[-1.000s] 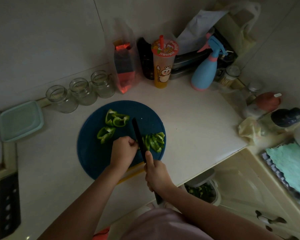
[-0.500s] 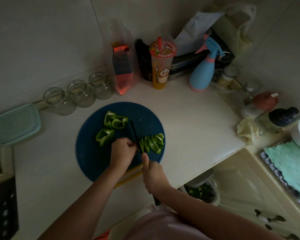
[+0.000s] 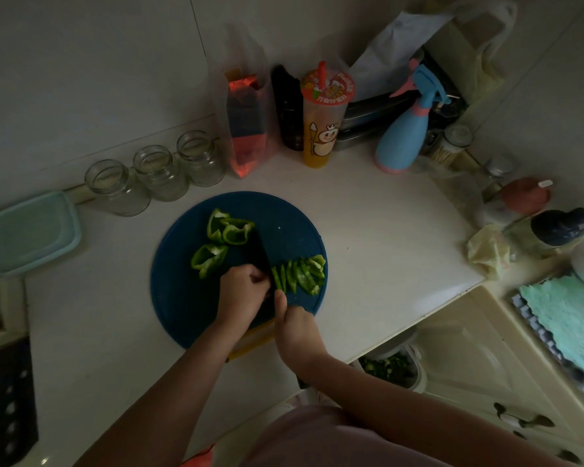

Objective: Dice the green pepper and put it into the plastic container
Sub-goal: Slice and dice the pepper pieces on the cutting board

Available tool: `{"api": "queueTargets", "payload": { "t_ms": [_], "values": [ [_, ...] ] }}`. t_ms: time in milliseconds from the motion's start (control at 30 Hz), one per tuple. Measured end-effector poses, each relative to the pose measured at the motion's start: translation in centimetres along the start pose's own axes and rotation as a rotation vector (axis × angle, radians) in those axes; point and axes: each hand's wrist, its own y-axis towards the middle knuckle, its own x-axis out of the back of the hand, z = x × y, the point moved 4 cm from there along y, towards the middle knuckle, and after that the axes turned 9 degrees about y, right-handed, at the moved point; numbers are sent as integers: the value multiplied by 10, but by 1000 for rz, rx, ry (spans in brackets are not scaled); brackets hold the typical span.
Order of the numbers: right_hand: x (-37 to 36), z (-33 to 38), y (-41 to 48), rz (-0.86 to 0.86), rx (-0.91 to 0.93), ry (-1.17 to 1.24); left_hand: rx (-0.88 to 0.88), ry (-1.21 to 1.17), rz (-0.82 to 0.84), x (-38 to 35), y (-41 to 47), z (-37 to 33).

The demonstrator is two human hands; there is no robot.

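I'm looking down on a pale kitchen surface [image 3: 368,247] in a dim corner, with tiled wall behind it. Three empty glass jars [image 3: 155,173] stand in a row along the wall. Further right are a printed drink cup [image 3: 324,119] with a red straw and a blue spray bottle [image 3: 405,136].

A round blue cutting board [image 3: 182,298] lies near the front edge, and the green pepper is on it in three lots. Two big uncut chunks [image 3: 230,227] sit at the board's far left. A fan of cut strips [image 3: 300,274] lies at its right edge.

Between the chunks and the strips is the knife [image 3: 258,251], its dark blade pointing away from me and just left of the strips. My right hand [image 3: 295,326] grips the handle, fingers wrapped round it and the thumb stretched forward toward the blade. My left hand [image 3: 241,294] is pressed up against the blade's left side with its fingers curled under. Whatever is beneath them is hidden, so I cannot tell whether they hold a piece of pepper.

The teal plastic container [image 3: 31,234] sits at the far left of the surface, well apart from the board. Below the front edge on the right, a clear tub [image 3: 390,367] shows chopped green bits inside. A teal cloth [image 3: 567,315] lies at the far right.
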Motion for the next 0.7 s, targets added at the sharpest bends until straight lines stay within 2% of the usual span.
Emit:
{"api": "queueTargets", "payload": {
  "t_ms": [133,367,467,567,633,700],
  "values": [
    [-1,3,16,-101,-49,54,0,-27,3,-3,-3,1],
    [12,-6,14,-102,-75,265,48,-102,-34,-3,-11,-1],
    [38,21,23,-146,34,156,31,-162,27,-10,-12,-9],
    [72,55,31,-151,142,-36,-47,-101,77,-10,-9,-22],
    [91,65,32,-108,185,-204,-118,50,58,-1,-6,-30],
    [105,62,30,-81,204,-380,-181,230,-58,13,-6,-37]
  ]
}}
